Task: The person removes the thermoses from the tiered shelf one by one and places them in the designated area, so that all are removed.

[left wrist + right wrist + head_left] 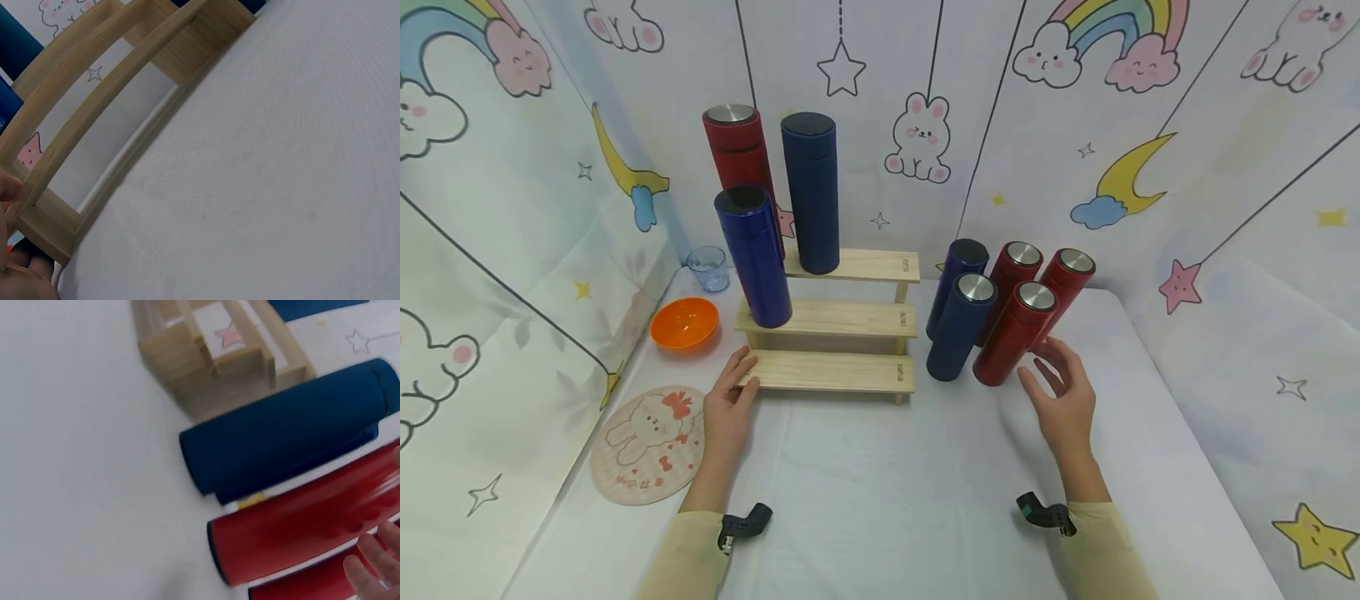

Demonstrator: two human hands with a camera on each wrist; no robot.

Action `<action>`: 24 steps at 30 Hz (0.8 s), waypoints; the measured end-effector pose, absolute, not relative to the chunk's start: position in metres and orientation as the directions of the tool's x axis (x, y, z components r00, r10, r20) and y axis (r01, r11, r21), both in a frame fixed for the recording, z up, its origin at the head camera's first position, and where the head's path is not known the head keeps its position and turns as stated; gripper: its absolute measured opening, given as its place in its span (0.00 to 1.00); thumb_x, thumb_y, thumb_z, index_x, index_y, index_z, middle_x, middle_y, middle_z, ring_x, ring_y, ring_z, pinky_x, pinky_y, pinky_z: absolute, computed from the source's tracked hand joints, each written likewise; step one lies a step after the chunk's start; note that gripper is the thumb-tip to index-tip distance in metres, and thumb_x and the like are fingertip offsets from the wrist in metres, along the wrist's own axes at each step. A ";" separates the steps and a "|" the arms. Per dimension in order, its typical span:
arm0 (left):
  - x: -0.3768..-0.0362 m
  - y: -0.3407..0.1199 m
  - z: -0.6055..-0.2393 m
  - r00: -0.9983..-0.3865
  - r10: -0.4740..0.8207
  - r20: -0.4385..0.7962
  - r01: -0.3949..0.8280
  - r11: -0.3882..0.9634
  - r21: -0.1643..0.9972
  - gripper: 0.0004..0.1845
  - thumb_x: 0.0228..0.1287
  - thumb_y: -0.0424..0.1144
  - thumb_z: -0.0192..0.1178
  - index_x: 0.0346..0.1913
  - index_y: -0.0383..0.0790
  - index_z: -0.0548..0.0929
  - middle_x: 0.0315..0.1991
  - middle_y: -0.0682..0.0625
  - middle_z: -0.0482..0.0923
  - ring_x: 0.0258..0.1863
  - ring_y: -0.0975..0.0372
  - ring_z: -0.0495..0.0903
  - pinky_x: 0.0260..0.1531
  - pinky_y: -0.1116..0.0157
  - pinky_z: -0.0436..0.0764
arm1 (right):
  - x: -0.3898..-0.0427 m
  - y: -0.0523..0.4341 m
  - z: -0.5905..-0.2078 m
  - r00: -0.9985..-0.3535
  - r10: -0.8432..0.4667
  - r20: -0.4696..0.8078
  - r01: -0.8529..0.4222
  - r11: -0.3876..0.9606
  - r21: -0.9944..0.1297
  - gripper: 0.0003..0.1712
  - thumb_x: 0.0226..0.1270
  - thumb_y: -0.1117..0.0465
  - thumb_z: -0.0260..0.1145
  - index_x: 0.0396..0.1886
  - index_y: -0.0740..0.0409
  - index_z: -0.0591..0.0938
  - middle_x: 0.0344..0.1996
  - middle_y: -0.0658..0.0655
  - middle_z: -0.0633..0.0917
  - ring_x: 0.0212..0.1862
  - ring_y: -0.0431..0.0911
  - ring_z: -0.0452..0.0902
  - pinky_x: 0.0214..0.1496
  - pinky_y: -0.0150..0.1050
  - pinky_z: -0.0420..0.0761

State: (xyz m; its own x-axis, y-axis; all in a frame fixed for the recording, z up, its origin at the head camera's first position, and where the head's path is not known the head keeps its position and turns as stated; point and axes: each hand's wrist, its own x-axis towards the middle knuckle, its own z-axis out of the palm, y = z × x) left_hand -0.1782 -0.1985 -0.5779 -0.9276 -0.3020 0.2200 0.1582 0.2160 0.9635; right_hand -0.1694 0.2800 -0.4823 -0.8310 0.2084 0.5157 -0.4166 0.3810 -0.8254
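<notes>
While your left hand (728, 406) rests loose-fingered against the wooden step shelf (835, 371), your right hand (1062, 398) (fingers relaxed, grasping nothing) hovers at 5 o'clock of the front red flask (1015, 345).

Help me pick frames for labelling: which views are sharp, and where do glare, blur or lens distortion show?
Head view: sharp and evenly lit, though wide-angle bending tilts the red bottles. Left wrist view: the wooden rack is fairly clear, the left hand a cropped blur. Right wrist view: soft throughout, glare streaks on the red bottle, right hand fingertips blurred.
</notes>
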 end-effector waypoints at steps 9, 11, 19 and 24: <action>-0.177 -0.199 -0.577 -0.930 -0.303 0.209 0.148 0.214 0.966 0.19 0.81 0.31 0.62 0.70 0.35 0.84 0.79 0.54 0.71 0.80 0.62 0.64 0.68 0.76 0.69 | -0.168 0.277 -0.481 -0.780 0.143 0.609 -0.545 0.320 -0.775 0.35 0.64 0.82 0.71 0.72 0.72 0.76 0.63 0.72 0.82 0.66 0.57 0.81 0.68 0.42 0.80; -0.178 -0.198 -0.577 -0.930 -0.304 0.209 0.147 0.215 0.966 0.19 0.81 0.31 0.62 0.70 0.36 0.84 0.79 0.54 0.71 0.80 0.62 0.64 0.68 0.76 0.69 | -0.169 0.275 -0.478 -0.766 0.120 0.631 -0.581 0.291 -0.760 0.35 0.63 0.84 0.70 0.72 0.73 0.77 0.62 0.74 0.82 0.65 0.58 0.81 0.68 0.43 0.80; -0.178 -0.199 -0.578 -0.928 -0.302 0.217 0.157 0.211 0.965 0.19 0.81 0.31 0.62 0.70 0.37 0.84 0.79 0.54 0.71 0.80 0.62 0.64 0.67 0.77 0.69 | -0.169 0.251 -0.456 -0.748 0.053 0.661 -0.627 0.269 -0.731 0.35 0.61 0.82 0.72 0.70 0.69 0.79 0.61 0.71 0.84 0.63 0.57 0.82 0.67 0.40 0.80; -0.178 -0.198 -0.578 -0.927 -0.305 0.217 0.159 0.206 0.966 0.19 0.80 0.31 0.63 0.69 0.37 0.85 0.79 0.54 0.72 0.80 0.62 0.65 0.67 0.77 0.69 | -0.173 0.235 -0.446 -0.746 -0.016 0.666 -0.651 0.230 -0.724 0.36 0.61 0.81 0.72 0.71 0.69 0.79 0.60 0.71 0.84 0.63 0.58 0.83 0.69 0.41 0.79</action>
State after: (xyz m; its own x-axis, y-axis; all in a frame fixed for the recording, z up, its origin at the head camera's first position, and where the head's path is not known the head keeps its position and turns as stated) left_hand -0.1779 -0.1985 -0.5779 -0.9271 -0.3054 0.2173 0.1585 0.2058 0.9657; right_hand -0.1731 0.2350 -0.4456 -0.7458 -0.0158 0.6659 -0.6509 0.2297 -0.7236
